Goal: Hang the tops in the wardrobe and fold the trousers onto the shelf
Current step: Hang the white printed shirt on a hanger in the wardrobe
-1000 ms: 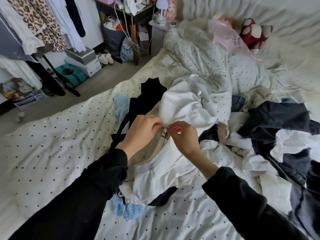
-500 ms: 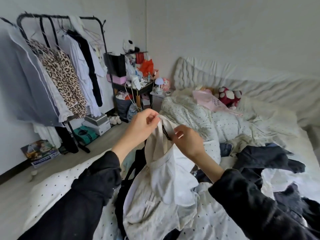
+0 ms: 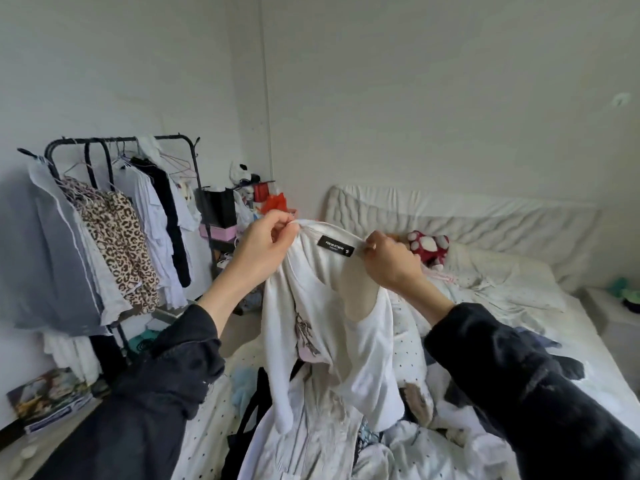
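Holding white top [image 3: 332, 306] by its collar, left hand [image 3: 263, 247] and right hand [image 3: 388, 261] pinching either side of the label [image 3: 335, 246]; keep collar taut, find a hanger on the rack [image 3: 121, 143] left of the top

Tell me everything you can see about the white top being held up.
The white top looks like soft cotton jersey. It hangs from its neckline, which the left hand and right hand pinch on either side of a black label with small white print. A faded brownish and pink graphic shows through below the collar. Its lower part drapes onto the clothes pile on the bed.
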Action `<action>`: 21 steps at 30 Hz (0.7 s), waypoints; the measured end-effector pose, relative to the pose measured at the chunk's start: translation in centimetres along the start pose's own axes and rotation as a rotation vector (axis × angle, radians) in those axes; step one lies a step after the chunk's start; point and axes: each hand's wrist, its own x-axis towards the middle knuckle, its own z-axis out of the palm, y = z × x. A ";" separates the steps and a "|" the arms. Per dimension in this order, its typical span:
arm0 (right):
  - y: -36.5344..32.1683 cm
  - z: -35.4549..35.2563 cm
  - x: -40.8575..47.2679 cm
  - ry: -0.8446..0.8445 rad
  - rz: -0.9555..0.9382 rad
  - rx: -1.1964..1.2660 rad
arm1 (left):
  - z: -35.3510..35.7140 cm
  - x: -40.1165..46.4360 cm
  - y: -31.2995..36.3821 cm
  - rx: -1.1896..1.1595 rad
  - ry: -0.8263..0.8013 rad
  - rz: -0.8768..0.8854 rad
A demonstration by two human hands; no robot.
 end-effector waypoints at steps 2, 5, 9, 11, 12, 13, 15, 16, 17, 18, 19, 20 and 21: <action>-0.1 -0.8 0.5 0.003 -0.004 -0.022 | -0.8 1.3 2.0 -0.038 0.081 0.043; 0.0 -2.6 1.3 0.022 -0.024 -0.026 | -2.8 2.9 3.3 -0.080 0.170 0.044; 0.0 -4.1 1.4 0.041 -0.020 0.001 | -4.3 2.2 1.9 -0.027 0.051 -0.098; 0.0 -3.7 1.2 0.060 -0.021 0.018 | -4.5 0.7 0.2 0.024 -0.106 -0.190; -0.2 -3.4 1.0 0.068 -0.029 0.033 | -4.6 -0.2 -0.7 0.047 -0.162 -0.220; -0.4 -3.0 0.9 0.080 -0.050 0.050 | -4.9 -0.9 -1.5 0.074 -0.173 -0.236; -1.6 -2.3 0.9 0.076 -0.114 0.082 | -5.9 -2.5 -2.3 0.104 -0.099 -0.258; -2.5 -2.0 0.8 0.074 -0.140 0.108 | -6.6 -3.2 -2.8 0.095 -0.035 -0.268; -3.3 -2.0 0.7 0.078 -0.164 0.140 | -7.1 -3.6 -3.0 0.095 0.033 -0.282; -4.5 -1.3 0.4 0.060 -0.202 0.185 | -8.1 -4.9 -3.3 0.115 0.105 -0.315; -5.4 -1.0 0.3 0.056 -0.233 0.224 | -8.7 -5.6 -3.7 0.128 0.148 -0.337; -6.3 -0.4 -0.2 0.031 -0.268 0.260 | -9.4 -6.7 -4.1 0.125 0.177 -0.368; -7.2 0.5 -0.7 -0.001 -0.304 0.288 | -10.1 -8.0 -4.5 0.124 0.208 -0.400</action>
